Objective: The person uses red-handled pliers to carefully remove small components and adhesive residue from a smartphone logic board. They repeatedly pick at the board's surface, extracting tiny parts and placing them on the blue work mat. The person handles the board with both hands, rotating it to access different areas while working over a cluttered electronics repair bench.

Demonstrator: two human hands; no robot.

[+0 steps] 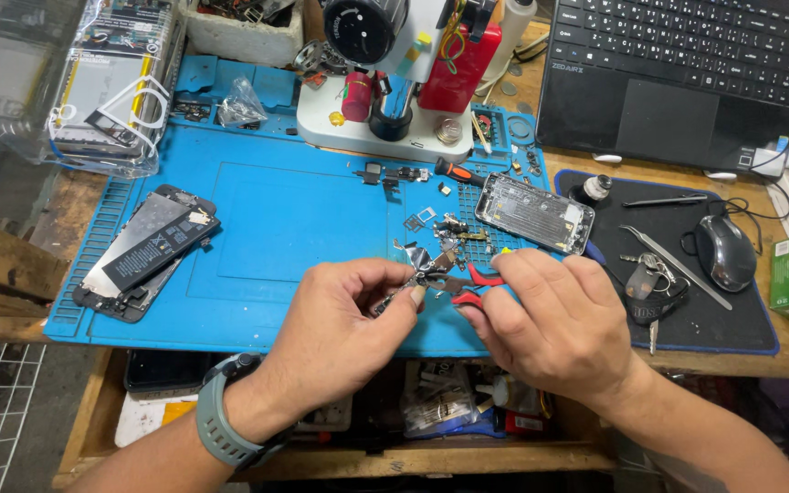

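My left hand (pixel 344 319), with a grey watch on its wrist, pinches a small crumpled metal phone part (pixel 426 267) over the front of the blue repair mat (pixel 257 210). My right hand (pixel 554 319) grips a small red-handled tool (pixel 478 285) whose tip meets that part. Just behind the hands lie several tiny loose metal parts and an opened phone housing (pixel 533 212). A battery on a phone screen assembly (pixel 146 248) lies at the mat's left.
A microscope on a white base (pixel 385 128) stands at the back of the mat. To the right are a laptop (pixel 678 73), a black pad with tweezers (pixel 673 260), keys (pixel 646 278) and a mouse (pixel 725 251). Clear plastic packages (pixel 107 82) sit at the back left.
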